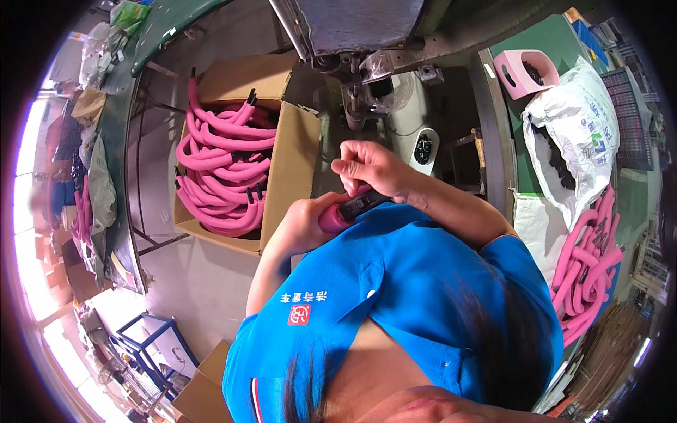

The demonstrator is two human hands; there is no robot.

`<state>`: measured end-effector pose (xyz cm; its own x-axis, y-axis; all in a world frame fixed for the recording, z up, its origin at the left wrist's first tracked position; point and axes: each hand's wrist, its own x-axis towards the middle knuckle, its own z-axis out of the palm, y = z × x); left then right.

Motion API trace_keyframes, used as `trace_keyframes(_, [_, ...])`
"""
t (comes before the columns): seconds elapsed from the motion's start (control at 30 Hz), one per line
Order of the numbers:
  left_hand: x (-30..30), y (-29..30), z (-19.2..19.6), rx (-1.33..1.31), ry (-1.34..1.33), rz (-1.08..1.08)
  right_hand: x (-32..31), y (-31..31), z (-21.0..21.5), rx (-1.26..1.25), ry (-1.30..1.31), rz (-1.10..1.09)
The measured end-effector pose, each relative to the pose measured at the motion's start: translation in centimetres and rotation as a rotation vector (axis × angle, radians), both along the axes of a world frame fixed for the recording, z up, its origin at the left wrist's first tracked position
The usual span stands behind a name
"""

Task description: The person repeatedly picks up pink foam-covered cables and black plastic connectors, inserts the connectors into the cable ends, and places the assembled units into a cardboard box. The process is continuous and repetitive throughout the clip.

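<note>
My left hand (307, 220) is wrapped round a pink foam-covered tube (331, 219) close against my blue shirt. A black plastic fitting (363, 204) sits at the tube's end, pointing to the right. Just above the fitting, my right hand (374, 168) is closed, its thumb pressed to the curled fingers. What it pinches, if anything, is hidden. Beyond my hands stands a machine head (355, 106) with a vertical metal spindle. To the left, an open cardboard box (295, 151) holds many bent pink foam tubes (226, 141) with black ends.
On the green bench to the right stand a pink bin (509, 77) of small black parts and an open white sack (575, 113). More pink tubes (582, 261) are heaped nearby. A green table (116, 176) lies left of the box, and a blue metal frame (151, 342) stands lower left.
</note>
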<state>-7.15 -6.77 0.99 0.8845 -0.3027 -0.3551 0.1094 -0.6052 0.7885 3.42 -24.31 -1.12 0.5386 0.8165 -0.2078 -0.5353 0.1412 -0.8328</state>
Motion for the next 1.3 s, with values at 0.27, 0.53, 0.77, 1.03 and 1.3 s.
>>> trace_keyframes(0.27, [-0.3,1.0,-1.4,0.036,-0.257,0.121,-0.4,1.6,-0.7,0.042,-0.046,-0.287])
trace_keyframes(0.53, [-3.2,10.3,4.5,0.554,-0.484,0.579,-0.1,-6.5,-4.7,-0.17,-0.019,-0.475])
trace_keyframes(0.77, [-0.8,19.6,-8.8,1.233,-0.281,0.38,-4.3,-11.1,-6.9,-0.288,0.046,-0.544])
trace_keyframes(1.03, [5.7,2.6,-13.7,0.214,0.271,-0.152,-7.3,-29.6,-10.6,-0.542,0.128,-1.482])
trace_keyframes(1.3, [6.9,-3.4,-12.8,0.557,0.038,-0.441,-31.9,-59.2,-14.3,-2.411,0.365,-1.089])
